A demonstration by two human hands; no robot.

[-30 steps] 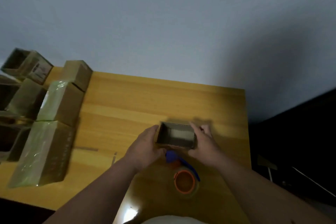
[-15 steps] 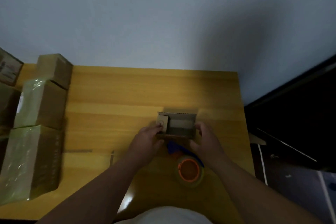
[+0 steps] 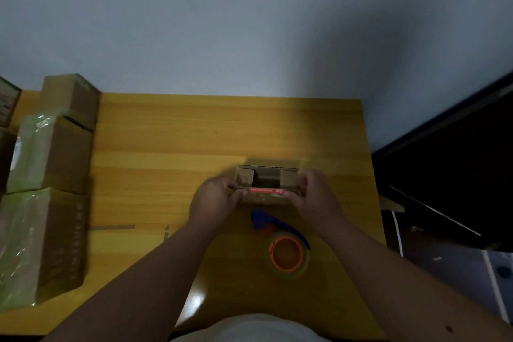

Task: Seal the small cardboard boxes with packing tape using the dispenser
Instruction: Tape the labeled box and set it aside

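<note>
A small cardboard box (image 3: 267,196) stands on the wooden table (image 3: 172,147), right of centre. Both short side flaps are folded in, and a dark gap shows between them. The near flap, with a red strip along it, is partly raised. My left hand (image 3: 215,201) grips the box's left end, fingers curled on the near flap. My right hand (image 3: 315,197) grips the right end the same way. The tape dispenser (image 3: 281,243), blue with an orange hub and a clear roll, lies just in front of the box, between my forearms.
Several cardboard boxes wrapped in shiny tape (image 3: 41,203) are stacked along the table's left edge. A short strip of tape (image 3: 113,227) is stuck to the table near them. A dark piece of furniture (image 3: 458,175) stands past the table's right edge.
The right side flap has been folded in and the near flap has come up, showing its red strip. Both hands shifted to the box's near corners. The view swung slightly right.
</note>
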